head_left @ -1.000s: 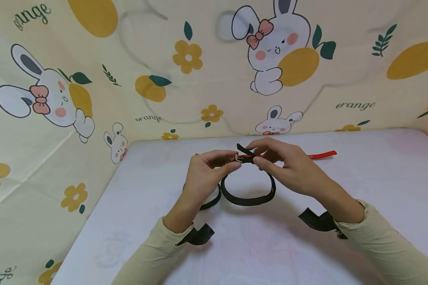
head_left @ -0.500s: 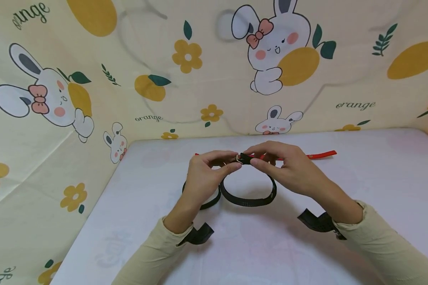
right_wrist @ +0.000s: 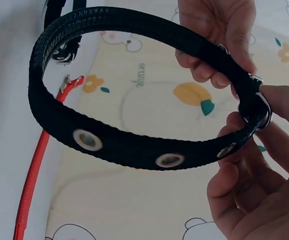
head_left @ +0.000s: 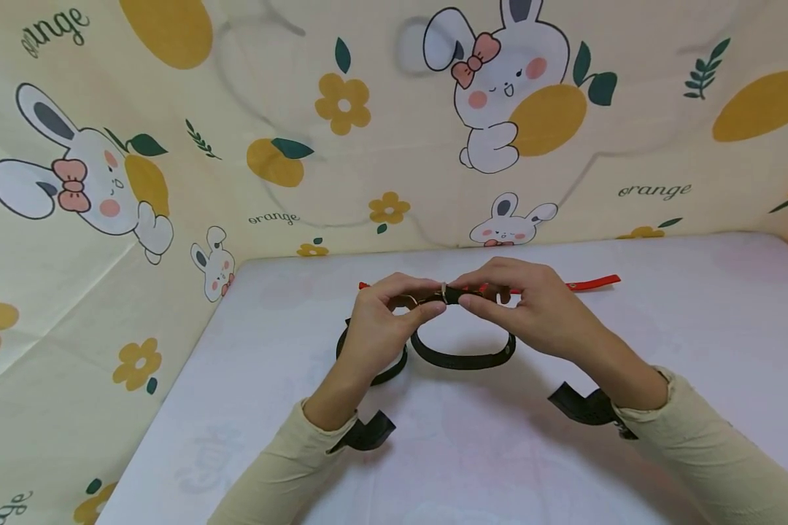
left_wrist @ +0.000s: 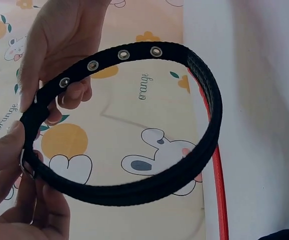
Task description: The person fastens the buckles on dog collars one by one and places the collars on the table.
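A screened-off tabletop corner is shown; whether it is set in a home, a workshop or a studio cannot be told. The pale table [head_left: 473,452] is bordered at the back and on the left by a cream cloth [head_left: 407,157], on which rabbits [head_left: 489,152], oranges [head_left: 548,120], flowers [head_left: 344,104] and the word "orange" [head_left: 654,191] are printed in a homely, nursery-like style. Whatever lies beyond is hidden by this cloth.

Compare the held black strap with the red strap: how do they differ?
Colour: the held black strap is black; the red strap is red.
Shape: the held black strap curves into a loop; the red strap lies stretched out.
Support: the left hand and right hand hold the held black strap; the red strap rests on the table.
Shared: both have metal fittings.
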Available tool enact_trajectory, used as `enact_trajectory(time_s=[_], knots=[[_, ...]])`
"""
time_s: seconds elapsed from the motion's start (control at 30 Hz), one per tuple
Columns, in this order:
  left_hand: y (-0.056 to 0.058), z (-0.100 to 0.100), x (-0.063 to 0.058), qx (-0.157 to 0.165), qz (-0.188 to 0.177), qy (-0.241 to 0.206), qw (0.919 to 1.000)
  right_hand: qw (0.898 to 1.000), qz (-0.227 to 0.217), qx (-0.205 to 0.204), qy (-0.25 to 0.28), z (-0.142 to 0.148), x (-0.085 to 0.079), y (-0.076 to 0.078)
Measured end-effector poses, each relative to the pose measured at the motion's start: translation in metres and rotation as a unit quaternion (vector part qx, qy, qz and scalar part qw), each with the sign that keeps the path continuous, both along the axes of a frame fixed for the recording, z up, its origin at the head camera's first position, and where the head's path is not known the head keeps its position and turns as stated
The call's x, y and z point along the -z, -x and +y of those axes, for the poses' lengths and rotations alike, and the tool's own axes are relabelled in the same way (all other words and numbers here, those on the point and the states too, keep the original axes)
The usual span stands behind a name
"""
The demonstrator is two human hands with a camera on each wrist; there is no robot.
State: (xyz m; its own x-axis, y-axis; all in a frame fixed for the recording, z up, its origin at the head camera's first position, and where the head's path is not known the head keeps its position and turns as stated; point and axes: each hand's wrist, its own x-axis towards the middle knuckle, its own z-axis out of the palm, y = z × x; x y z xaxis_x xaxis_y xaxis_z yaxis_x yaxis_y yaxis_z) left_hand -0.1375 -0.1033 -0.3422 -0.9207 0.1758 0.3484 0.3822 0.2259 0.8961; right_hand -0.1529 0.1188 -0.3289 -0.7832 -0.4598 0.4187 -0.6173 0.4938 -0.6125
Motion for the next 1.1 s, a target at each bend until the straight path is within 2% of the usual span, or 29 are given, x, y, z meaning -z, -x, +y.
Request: enact_trajectory(time_s=[0.27,0.6,0.67,0.87,1.1], knots=[[0.0,0.002,0.001,0.017,-0.012,-0.005,0.9998,1.0,0.004,-0.009,0.007,-0.001,0.001,0.0],[0.001,0.0,0.001,-0.007,-0.013,-0.018,0.9997,1.0,0.027,0.012,-0.006,-0.004,0.001,-0.001],[0.001,-0.001,0.0,-0.012,-0.024,-0.03,0.9992,0.999,0.03,0.02,-0.011,-0.003,0.001,-0.001],[0.002,-0.006,-0.005,-0.017,-0.072,-0.104,0.9918,0.999,0.018,0.04,-0.025,-0.001,-0.003,-0.001],[0.005,-0.008,-0.006,-0.017,-0.098,-0.15,0.9837,0.999,0.005,0.041,-0.026,0.002,-0.005,-0.001]])
